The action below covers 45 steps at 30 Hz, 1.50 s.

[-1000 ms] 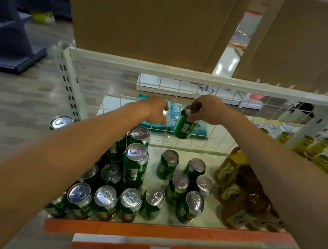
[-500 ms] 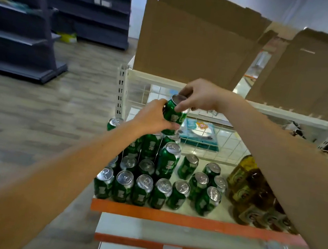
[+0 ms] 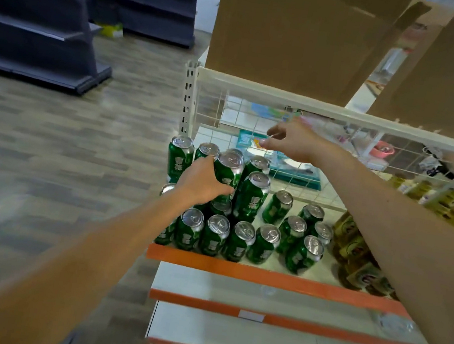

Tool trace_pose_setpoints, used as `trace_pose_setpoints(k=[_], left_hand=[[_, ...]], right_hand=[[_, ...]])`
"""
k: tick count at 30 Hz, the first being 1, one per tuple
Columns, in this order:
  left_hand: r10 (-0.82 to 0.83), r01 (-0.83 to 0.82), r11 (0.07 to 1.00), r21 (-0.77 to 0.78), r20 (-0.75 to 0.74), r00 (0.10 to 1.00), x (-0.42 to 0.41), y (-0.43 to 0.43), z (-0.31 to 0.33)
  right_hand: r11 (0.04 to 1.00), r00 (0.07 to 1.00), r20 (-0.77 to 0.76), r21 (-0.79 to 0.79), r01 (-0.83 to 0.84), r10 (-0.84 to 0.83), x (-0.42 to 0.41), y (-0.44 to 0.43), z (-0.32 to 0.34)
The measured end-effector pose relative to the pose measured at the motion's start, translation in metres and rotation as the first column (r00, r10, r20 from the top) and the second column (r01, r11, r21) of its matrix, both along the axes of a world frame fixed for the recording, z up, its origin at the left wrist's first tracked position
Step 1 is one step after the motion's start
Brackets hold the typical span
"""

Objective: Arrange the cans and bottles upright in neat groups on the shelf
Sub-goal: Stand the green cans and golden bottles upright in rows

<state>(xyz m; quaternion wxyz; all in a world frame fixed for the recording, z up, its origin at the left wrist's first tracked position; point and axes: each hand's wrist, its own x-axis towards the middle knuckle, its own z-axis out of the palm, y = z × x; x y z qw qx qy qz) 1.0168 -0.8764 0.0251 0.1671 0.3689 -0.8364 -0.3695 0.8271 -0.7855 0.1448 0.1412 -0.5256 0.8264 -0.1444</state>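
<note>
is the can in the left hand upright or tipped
Upright: the can shows its silver lid on top, body straight down like the cans beside it, with the left hand gripping its side.

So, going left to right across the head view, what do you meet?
Dark shelving unit → left hand gripping a green can → right hand, holding nothing → brown bottles → yellow bottles at the far right.

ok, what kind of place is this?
Probably a shop being restocked: green drink cans grouped on a white shelf with orange edge strips, dark gondola shelving across the aisle, cardboard boxes above.
</note>
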Motion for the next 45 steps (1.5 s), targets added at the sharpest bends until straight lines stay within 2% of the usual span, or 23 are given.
trace_pose_setpoints(k=[11,24,29,34,38,40,45], left_hand=[[0.056,-0.058,0.998,0.021,0.081,0.995,-0.022,-0.004,-0.035],[0.139,-0.14,0.989,0.052,0.013,0.99,-0.026,0.002,-0.044],[0.098,-0.103,0.993,0.052,0.09,0.991,-0.028,0.0,-0.04],[-0.032,0.033,0.999,-0.013,0.107,0.994,-0.017,-0.012,-0.009],[0.016,-0.019,0.976,-0.218,-0.016,1.0,-0.024,-0.033,0.047],[0.009,-0.016,0.958,-0.286,-0.025,1.0,-0.041,-0.039,0.066],[-0.078,0.086,0.953,-0.29,0.04,0.996,-0.104,-0.039,0.067]], right_hand=[[0.994,0.997,-0.035,0.075,0.078,-0.075,-0.05,0.029,-0.053],[0.986,0.994,0.013,0.127,0.104,-0.106,-0.057,0.041,-0.084],[0.982,0.995,-0.005,0.159,0.098,-0.099,-0.064,0.044,-0.094],[0.974,0.99,0.019,0.182,0.133,-0.139,-0.079,0.048,-0.106],[0.963,0.979,0.024,0.186,0.194,-0.202,-0.097,0.049,-0.113],[0.959,0.976,0.016,0.187,0.212,-0.219,-0.108,0.049,-0.12],[0.959,0.975,0.017,0.187,0.215,-0.222,-0.13,0.046,-0.144]])
